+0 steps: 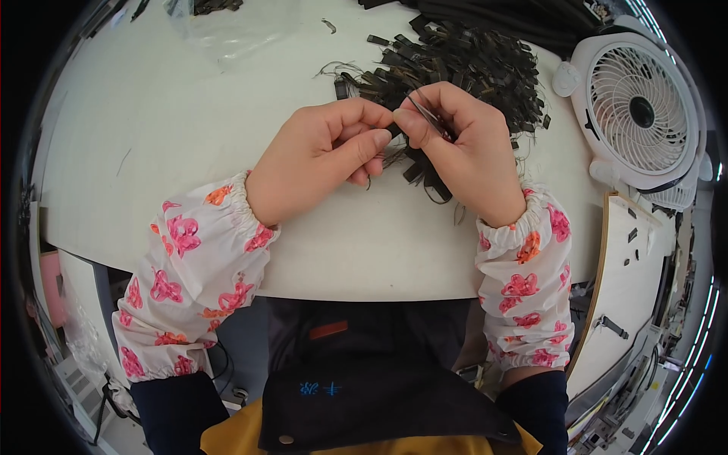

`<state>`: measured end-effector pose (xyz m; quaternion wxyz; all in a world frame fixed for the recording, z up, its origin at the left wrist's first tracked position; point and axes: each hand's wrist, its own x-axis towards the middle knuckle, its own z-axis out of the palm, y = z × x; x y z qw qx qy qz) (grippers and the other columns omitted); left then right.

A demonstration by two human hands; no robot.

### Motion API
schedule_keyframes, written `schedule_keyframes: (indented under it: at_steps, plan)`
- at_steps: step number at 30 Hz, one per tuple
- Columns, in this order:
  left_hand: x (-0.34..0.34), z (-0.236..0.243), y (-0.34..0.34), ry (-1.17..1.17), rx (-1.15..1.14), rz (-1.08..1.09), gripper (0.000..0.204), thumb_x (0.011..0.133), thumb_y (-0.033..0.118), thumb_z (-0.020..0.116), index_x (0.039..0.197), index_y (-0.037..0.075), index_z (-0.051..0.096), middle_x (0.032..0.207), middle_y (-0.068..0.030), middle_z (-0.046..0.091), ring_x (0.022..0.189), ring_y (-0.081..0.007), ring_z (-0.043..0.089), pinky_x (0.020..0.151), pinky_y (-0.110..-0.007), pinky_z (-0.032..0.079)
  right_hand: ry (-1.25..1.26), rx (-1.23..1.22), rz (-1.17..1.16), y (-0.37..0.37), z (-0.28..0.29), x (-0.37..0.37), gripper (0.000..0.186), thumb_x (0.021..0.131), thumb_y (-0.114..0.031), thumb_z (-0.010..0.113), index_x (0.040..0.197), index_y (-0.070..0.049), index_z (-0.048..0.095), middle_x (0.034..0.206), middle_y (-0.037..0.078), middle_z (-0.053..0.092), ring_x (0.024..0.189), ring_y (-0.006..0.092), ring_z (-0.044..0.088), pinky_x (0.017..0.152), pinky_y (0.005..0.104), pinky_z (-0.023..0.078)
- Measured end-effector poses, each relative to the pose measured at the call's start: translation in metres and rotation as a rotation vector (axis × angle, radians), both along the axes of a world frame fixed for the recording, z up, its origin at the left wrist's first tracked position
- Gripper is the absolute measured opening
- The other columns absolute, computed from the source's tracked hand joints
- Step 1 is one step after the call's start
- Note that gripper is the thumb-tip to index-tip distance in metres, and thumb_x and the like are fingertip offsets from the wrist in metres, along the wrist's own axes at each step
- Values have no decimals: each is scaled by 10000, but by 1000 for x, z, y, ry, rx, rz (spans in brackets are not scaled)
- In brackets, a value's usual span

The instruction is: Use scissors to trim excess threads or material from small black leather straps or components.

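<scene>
My left hand [318, 152] is closed, pinching a small dark strip [393, 130] between thumb and index finger, with its other fingers curled. My right hand [474, 148] is closed round thin metal snips or tweezers [426, 111], their tips pointing up and left; its thumb and index fingertip meet at the strip beside my left fingertips. Just behind both hands lies a large heap of small dark strips [485, 64] with loose threads, some reaching below my right hand. Both forearms wear white floral sleeve covers [182, 280].
The white worktable [364, 258] has a curved front edge at my apron [356, 394]. A white fan [637, 110] stands at right, above a wooden-edged board [622, 288] with small dark pieces. Clear plastic bags [224, 30] and dark fabric [523, 23] lie at the back.
</scene>
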<state>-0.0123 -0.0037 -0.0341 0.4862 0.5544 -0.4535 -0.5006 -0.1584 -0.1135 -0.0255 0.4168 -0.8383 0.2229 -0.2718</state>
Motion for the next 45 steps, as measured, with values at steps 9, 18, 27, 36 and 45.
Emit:
schedule_keyframes:
  at_steps: [9,18,27,36,45]
  plan:
    - [9,5,1,-606,-501,235,113,823,38,560,920,6,609,728,-52,605,537,-79,516,492,-225,418,-125,218,-1,0,8,1,151,813,-109,631,831,33,582,647,25,589,578,56,522,535,195,412]
    - [68,17,-18,398,-117,490,345,944,314,407,982,20,584,702,21,543,620,-53,475,579,-182,382,-163,137,25,13,-3,5,188,785,-116,659,887,20,581,689,76,603,558,98,515,530,225,430]
    - [34,14,1,-771,-13,-158,98,830,125,577,820,29,589,686,-4,518,625,-92,516,566,-221,421,-4,75,31,3,-7,-3,167,828,-108,621,928,21,587,763,36,615,667,63,547,599,192,430]
    - [6,-3,12,-1128,-436,-109,166,671,-20,608,801,23,515,741,-83,536,700,-262,569,605,-319,470,-75,-125,121,8,-13,2,193,779,-40,634,959,20,597,828,81,621,624,105,518,569,223,426]
    - [14,9,11,-411,-302,12,132,784,-69,561,850,4,473,882,-40,550,818,-99,536,741,-263,474,140,51,165,14,1,1,115,736,-36,585,821,41,576,667,164,573,548,282,548,528,314,438]
